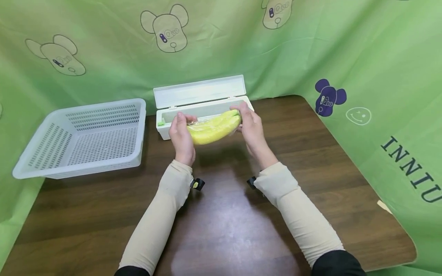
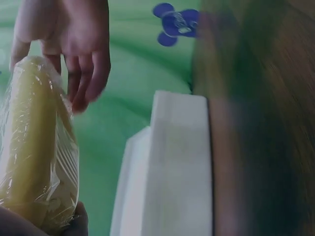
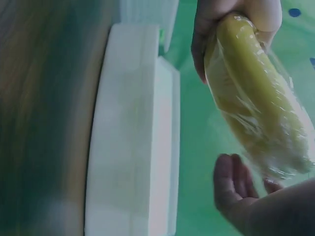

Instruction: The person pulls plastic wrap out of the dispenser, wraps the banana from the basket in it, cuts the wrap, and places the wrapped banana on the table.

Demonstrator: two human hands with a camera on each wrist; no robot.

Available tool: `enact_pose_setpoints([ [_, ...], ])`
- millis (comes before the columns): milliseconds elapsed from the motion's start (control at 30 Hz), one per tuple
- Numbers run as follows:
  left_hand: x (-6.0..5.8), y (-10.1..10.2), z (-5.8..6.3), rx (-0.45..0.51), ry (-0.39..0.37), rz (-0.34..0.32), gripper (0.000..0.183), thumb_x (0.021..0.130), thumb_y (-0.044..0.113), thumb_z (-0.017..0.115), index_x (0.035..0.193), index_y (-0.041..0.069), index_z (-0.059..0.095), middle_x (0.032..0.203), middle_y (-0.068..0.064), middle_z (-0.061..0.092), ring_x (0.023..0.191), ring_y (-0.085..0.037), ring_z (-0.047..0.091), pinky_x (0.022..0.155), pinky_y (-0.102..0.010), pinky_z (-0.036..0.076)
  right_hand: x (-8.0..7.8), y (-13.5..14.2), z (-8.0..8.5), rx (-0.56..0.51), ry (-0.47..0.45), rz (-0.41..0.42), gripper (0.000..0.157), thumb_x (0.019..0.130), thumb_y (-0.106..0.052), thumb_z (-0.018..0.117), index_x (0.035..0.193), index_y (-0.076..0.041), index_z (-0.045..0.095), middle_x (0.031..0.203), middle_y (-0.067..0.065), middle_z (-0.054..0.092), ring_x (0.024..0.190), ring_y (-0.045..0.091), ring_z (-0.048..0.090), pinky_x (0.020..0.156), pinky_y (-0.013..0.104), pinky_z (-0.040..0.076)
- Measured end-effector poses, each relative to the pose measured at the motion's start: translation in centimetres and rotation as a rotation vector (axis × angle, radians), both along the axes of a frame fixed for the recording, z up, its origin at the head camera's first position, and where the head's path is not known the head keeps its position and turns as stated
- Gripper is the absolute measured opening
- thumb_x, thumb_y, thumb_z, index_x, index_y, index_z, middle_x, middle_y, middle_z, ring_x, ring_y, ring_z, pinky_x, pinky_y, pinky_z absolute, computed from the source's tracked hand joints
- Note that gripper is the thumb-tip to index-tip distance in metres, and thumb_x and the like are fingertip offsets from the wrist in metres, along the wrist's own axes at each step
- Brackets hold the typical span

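Observation:
A small bunch of yellow bananas, wrapped in clear, crinkled plastic film, is held up in front of a long white box. My left hand grips its left end, thumb on the near side and fingers behind. At the greenish stem end, my right hand touches the film with loosely extended fingers. The right wrist view shows those fingers beside the wrapped end, not closed round it. In the left wrist view, the bananas reach from the left hand towards the right one.
The box's hinged lid stands raised, and a small green piece sits at its left end. A white perforated plastic basket stands at the left of the brown wooden table. Green printed cloth hangs behind and at the sides.

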State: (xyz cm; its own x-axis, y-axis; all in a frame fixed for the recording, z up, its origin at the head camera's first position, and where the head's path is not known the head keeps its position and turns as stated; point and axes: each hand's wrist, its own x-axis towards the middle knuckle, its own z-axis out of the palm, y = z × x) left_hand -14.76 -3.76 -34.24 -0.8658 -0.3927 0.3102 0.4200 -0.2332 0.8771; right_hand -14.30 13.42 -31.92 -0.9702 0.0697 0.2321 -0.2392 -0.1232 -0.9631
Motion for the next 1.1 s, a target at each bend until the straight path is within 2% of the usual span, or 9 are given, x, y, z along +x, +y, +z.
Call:
enact_pose_setpoints([
  [133, -0.7, 0.0, -1.0, -0.085, -0.028, 0.010, 0.043, 0.102, 0.031, 0.040, 0.082, -0.001, 0.060, 0.084, -0.011, 0.063, 0.092, -0.020, 0.056, 0.090, -0.030, 0.038, -0.2, 1.2, -0.3, 0.255, -0.107, -0.063, 0.047, 0.098, -0.039, 0.048, 0.124, -0.001, 0.055, 0.093, 0.014, 0.058, 0.067, 0.015, 0.059, 0.058, 0.029, 0.053],
  [233, -1.1, 0.3, -1.7, -0.149, -0.056, 0.000, 0.045, 0.102, 0.034, 0.041, 0.085, -0.004, 0.061, 0.086, -0.013, 0.064, 0.094, -0.019, 0.055, 0.091, -0.030, 0.037, -0.4, 2.3, -0.9, 0.397, -0.199, -0.019, 0.042, 0.097, -0.037, 0.051, 0.119, -0.002, 0.058, 0.076, 0.015, 0.058, 0.053, 0.016, 0.057, 0.048, 0.028, 0.050],
  [333, -1.6, 0.7, -2.5, -0.226, -0.109, -0.070, 0.044, 0.101, 0.035, 0.043, 0.090, -0.004, 0.062, 0.096, -0.016, 0.064, 0.102, -0.019, 0.055, 0.096, -0.030, 0.035, -0.8, 3.4, -1.8, 0.416, -0.295, 0.076, 0.036, 0.097, -0.030, 0.050, 0.114, 0.000, 0.059, 0.069, 0.015, 0.057, 0.050, 0.018, 0.056, 0.045, 0.030, 0.050],
  [533, -2.1, 0.8, -3.2, -0.505, -0.343, -0.345, 0.039, 0.095, 0.040, 0.054, 0.114, 0.005, 0.054, 0.129, -0.009, 0.051, 0.121, -0.020, 0.044, 0.099, -0.037, 0.035, -2.0, 5.6, -3.8, 0.356, -0.454, 0.152, 0.032, 0.098, -0.019, 0.046, 0.118, 0.004, 0.053, 0.079, 0.018, 0.059, 0.055, 0.023, 0.062, 0.052, 0.034, 0.055],
  [667, -2.1, 0.7, -3.4, -0.744, -0.472, -0.455, 0.053, 0.094, 0.046, 0.053, 0.130, 0.008, 0.044, 0.134, -0.012, 0.046, 0.117, -0.025, 0.045, 0.096, -0.042, 0.038, -2.9, 6.4, -4.5, 0.379, -0.506, 0.208, 0.038, 0.101, -0.024, 0.042, 0.124, 0.006, 0.047, 0.085, 0.021, 0.059, 0.065, 0.029, 0.065, 0.060, 0.038, 0.056],
  [733, -2.2, 0.7, -3.6, -0.815, -0.513, -0.485, 0.058, 0.094, 0.049, 0.050, 0.133, 0.006, 0.040, 0.133, -0.015, 0.046, 0.111, -0.027, 0.050, 0.091, -0.043, 0.043, -3.4, 6.6, -4.7, 0.404, -0.515, 0.231, 0.044, 0.102, -0.030, 0.040, 0.127, 0.006, 0.046, 0.088, 0.021, 0.059, 0.071, 0.033, 0.065, 0.064, 0.040, 0.056],
  [800, -2.4, 0.7, -3.9, -0.835, -0.543, -0.508, 0.061, 0.095, 0.049, 0.048, 0.136, 0.006, 0.037, 0.133, -0.016, 0.045, 0.105, -0.028, 0.053, 0.084, -0.042, 0.048, -3.7, 6.6, -4.9, 0.431, -0.522, 0.245, 0.050, 0.102, -0.035, 0.038, 0.130, 0.006, 0.044, 0.093, 0.023, 0.059, 0.077, 0.035, 0.065, 0.067, 0.040, 0.056],
  [900, -2.7, 0.9, -4.2, -0.789, -0.566, -0.535, 0.062, 0.096, 0.048, 0.048, 0.139, 0.005, 0.033, 0.136, -0.017, 0.039, 0.101, -0.028, 0.054, 0.071, -0.040, 0.054, -4.2, 6.5, -5.0, 0.476, -0.540, 0.252, 0.054, 0.102, -0.035, 0.039, 0.135, 0.007, 0.038, 0.107, 0.025, 0.056, 0.084, 0.036, 0.063, 0.070, 0.040, 0.055],
  [1100, -2.8, 1.3, -4.4, -0.697, -0.590, -0.543, 0.067, 0.095, 0.046, 0.050, 0.141, 0.003, 0.029, 0.141, -0.018, 0.032, 0.107, -0.028, 0.051, 0.073, -0.036, 0.054, -4.9, 6.4, -5.3, 0.588, -0.562, 0.253, 0.066, 0.100, -0.033, 0.043, 0.146, 0.006, 0.018, 0.135, 0.026, 0.040, 0.089, 0.036, 0.062, 0.068, 0.038, 0.056],
])
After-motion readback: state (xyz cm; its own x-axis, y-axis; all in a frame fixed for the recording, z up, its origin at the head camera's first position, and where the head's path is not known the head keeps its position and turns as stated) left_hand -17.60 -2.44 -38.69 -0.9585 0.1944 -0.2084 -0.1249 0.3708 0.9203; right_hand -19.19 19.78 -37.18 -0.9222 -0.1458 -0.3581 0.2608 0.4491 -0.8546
